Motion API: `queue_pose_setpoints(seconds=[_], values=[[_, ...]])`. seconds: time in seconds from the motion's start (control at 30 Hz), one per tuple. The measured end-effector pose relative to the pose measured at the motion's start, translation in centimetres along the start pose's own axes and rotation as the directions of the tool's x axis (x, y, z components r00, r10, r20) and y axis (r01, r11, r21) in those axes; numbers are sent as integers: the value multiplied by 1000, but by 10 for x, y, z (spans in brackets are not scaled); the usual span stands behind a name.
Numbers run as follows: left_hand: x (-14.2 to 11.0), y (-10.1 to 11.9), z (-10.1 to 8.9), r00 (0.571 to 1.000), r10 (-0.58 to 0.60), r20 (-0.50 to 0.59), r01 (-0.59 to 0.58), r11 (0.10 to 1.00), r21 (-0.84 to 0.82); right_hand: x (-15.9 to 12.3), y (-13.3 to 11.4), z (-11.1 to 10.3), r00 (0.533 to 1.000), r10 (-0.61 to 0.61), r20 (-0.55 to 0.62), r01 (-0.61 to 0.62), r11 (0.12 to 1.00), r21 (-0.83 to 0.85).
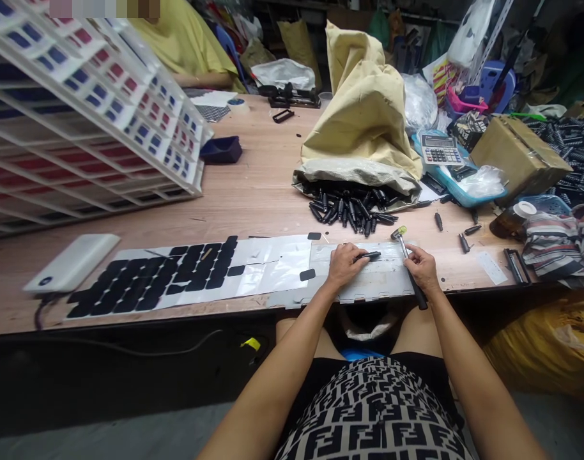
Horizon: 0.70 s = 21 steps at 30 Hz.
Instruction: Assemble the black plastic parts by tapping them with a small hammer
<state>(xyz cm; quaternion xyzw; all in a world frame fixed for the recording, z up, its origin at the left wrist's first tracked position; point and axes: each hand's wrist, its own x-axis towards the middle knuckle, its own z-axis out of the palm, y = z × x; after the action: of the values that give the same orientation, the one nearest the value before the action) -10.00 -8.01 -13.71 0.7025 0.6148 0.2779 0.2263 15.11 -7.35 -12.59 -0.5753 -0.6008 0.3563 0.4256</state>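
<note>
Over a pale flat plate (292, 298) at the table's front edge, my left hand (344, 264) pinches a small black cylindrical part (372, 255), which points to the right. My right hand (422, 268) grips a small hammer (418, 292) by its shaft; the yellowish head points away from me and the black handle end hangs near the edge. To the left of the plate lies a white sheet (273, 265) with rows of black rounded stickers (143, 281). Behind my hands, many similar black parts (352, 211) spill from the mouth of a beige sack (363, 128).
A white plastic basket (186, 172) leans at the left, near a white power bank (74, 262). At the right are a calculator (440, 150) on a blue tray, a cardboard box (519, 156), a brown jar (510, 220) and striped cloth (560, 243). A person in yellow (191, 45) sits opposite.
</note>
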Motion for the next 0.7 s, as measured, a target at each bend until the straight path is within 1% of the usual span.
queue_pose_setpoints(seconds=[0.07,0.13,0.2,0.27,0.33,0.43,0.5,0.57,0.63,0.7], values=[[-4,1,-4,999,29,20,-28,999,-18,-1,2,0,1000,-5,5,5,1000,1],[-14,5,-8,996,70,51,-68,997,-42,-1,4,0,1000,-7,1,7,1000,-4],[-33,9,-11,984,151,90,-144,987,-75,0,5,0,1000,-6,0,6,1000,-16],[-58,13,-10,957,263,121,-251,963,-103,0,5,0,1000,-7,0,7,1000,-22],[-83,16,-5,932,341,127,-333,940,-75,-1,4,-1,1000,-9,0,9,1000,-24],[-108,20,4,919,374,123,-383,922,52,-1,0,-1,1000,-11,-8,10,999,-38],[-116,22,7,913,386,131,-401,909,111,-2,-2,-1,1000,-11,-14,11,999,-50],[-118,24,7,906,397,144,-414,904,111,-2,-3,-1,1000,-16,-19,15,998,-54],[-114,25,2,907,396,142,-406,912,52,-2,-3,0,1000,-22,-19,21,998,-56],[-102,24,-6,932,353,88,-350,936,-41,-2,-3,0,1000,-24,-13,23,998,-56]])
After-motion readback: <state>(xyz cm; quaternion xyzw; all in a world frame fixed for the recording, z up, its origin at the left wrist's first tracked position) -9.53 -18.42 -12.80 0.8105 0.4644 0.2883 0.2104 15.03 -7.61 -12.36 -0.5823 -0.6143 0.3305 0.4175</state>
